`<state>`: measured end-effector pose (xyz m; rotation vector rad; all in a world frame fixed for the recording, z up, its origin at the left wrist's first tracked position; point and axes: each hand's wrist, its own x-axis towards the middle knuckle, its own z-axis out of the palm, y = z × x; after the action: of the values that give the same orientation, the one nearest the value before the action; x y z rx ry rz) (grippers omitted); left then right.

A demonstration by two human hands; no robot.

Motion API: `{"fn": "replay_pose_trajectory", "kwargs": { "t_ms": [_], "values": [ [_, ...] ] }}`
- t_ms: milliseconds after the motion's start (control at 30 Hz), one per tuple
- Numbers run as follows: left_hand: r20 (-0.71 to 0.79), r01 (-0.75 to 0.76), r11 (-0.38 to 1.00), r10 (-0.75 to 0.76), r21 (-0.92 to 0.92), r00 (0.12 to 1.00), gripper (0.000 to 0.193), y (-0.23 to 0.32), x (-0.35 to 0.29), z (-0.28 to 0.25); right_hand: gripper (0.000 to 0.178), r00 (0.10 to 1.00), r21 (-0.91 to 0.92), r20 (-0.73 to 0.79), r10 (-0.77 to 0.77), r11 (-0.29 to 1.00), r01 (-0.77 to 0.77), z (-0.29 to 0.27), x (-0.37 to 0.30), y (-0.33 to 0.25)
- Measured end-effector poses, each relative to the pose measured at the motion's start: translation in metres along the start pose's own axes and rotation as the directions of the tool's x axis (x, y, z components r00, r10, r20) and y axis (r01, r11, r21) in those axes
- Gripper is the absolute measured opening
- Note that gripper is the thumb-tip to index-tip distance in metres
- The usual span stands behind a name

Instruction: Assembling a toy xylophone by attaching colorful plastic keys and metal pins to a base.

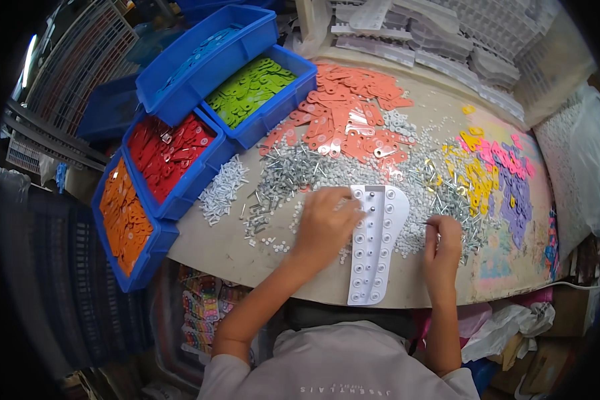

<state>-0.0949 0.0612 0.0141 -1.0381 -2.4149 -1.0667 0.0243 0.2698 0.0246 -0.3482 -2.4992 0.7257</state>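
Observation:
A long white plastic holder (pixel 370 267), wide at the far end, lies before me with rows of round sockets along both sides. Small metal pins (pixel 373 209) stand in its middle channel at the far end. My left hand (pixel 327 223) is at the holder's upper left side, its curled fingertips over the edge sockets; what they pinch, if anything, is hidden. To the right of the holder, apart from it, my right hand (pixel 443 250) has thumb and finger pressed together beside loose metal pins (pixel 457 203). Anything in that pinch is too small to name.
Blue bins at the left hold orange (pixel 123 213), red (pixel 173 157), green (pixel 250 90) and blue (pixel 200 57) plastic pieces. Coral pieces (pixel 353 113) are heaped at the back. White plugs (pixel 223 190) lie left; yellow (pixel 480 180), pink (pixel 500 155) and purple (pixel 517 210) pieces lie right.

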Motion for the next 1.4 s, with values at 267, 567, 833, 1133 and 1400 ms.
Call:
{"fn": "replay_pose_trajectory", "kwargs": {
  "t_ms": [267,567,833,1133,1400],
  "values": [
    [-0.012,0.27,0.841,-0.3,0.468,0.954,0.011,-0.072,-0.034,-0.051,0.016,0.981,0.265,0.147,-0.128,0.96,0.086,0.028,0.009,-0.028],
    [-0.062,0.392,0.849,-0.397,0.354,0.916,0.012,-0.076,-0.035,-0.048,0.015,0.987,0.321,0.157,0.032,0.944,-0.081,0.027,0.006,-0.035],
    [0.309,0.318,0.887,-0.215,-0.335,0.926,0.024,0.016,-0.037,-0.037,0.017,0.977,0.377,0.213,-0.013,0.923,-0.07,0.008,-0.011,-0.056],
    [0.458,0.571,0.72,-0.385,-0.394,0.801,0.016,-0.007,-0.039,-0.095,0.02,0.937,0.389,0.276,-0.216,0.916,0.097,0.003,-0.022,-0.07],
    [-0.378,0.282,0.587,-0.75,-0.759,0.543,0.024,-0.158,0.059,-0.289,0.008,0.987,0.288,0.15,-0.055,0.958,0.009,-0.008,-0.023,-0.042]
  ]
}}
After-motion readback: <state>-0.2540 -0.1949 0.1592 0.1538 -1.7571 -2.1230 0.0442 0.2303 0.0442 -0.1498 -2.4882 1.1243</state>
